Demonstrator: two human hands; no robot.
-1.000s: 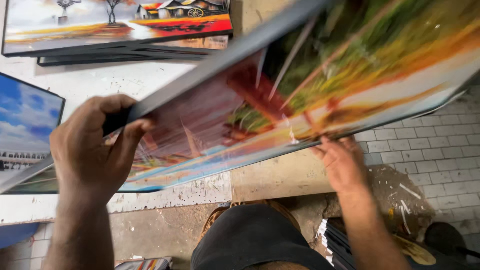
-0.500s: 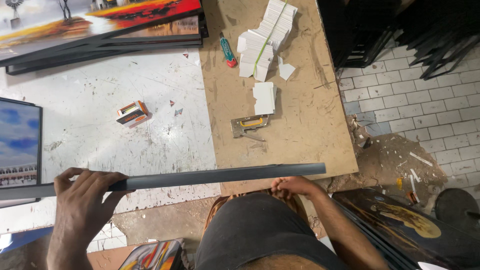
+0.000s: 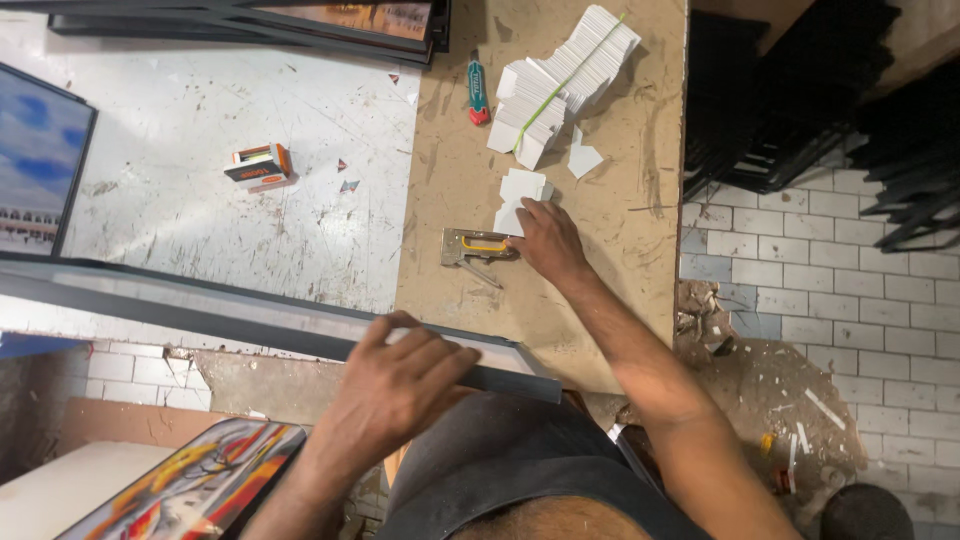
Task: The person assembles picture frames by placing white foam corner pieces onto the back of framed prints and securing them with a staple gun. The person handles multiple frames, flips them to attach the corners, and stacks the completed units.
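The fingers point(image 3: 425, 350) of the left hand point(image 3: 395, 385) are curled together over the upper edge of a dark frame point(image 3: 250, 325), which is held on edge at the near side of the surface point(image 3: 600, 200). The right hand point(image 3: 545, 240) is laid with fingers loosely spread on a small stack of white cards point(image 3: 520, 195), just touching the staple gun point(image 3: 475, 247). With only one hand on it, the long frame could be tipped or slid off. It is seen as a thin, grey-black strip, stretching leftward.

Frame edge point(image 3: 250, 325) under the left hand point(image 3: 400, 385), blue painting point(image 3: 35, 170) cut by left border.
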